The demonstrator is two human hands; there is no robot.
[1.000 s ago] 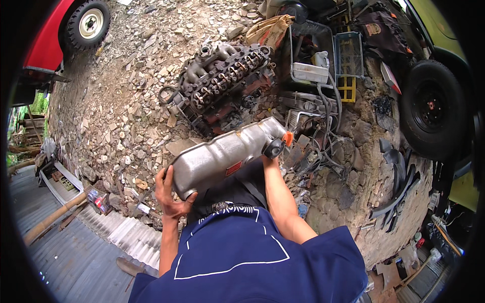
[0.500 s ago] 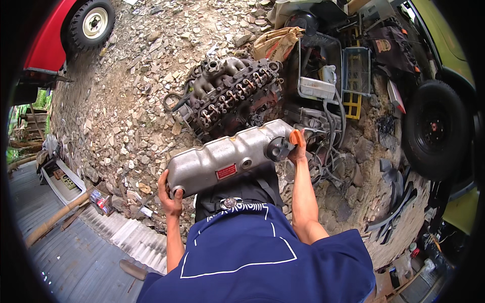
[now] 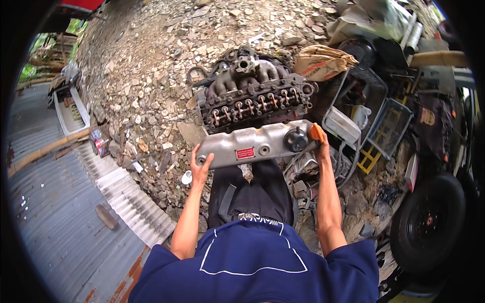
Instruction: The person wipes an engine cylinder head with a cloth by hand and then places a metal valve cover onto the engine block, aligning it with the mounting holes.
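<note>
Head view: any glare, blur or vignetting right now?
Head view, centre: valve cover fairly sharp, soft sheen, no harsh glare; head view, upper right: grey sheeting looks somewhat smeared; head view, upper left: black vignette clips the red bodywork.

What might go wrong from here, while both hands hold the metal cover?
The metal cover could slip, as the left hand and right hand hold only its ends. If it fell, it might hit the exposed springs on the engine. Grit from the loose stones might enter the engine's uncovered top.
</note>
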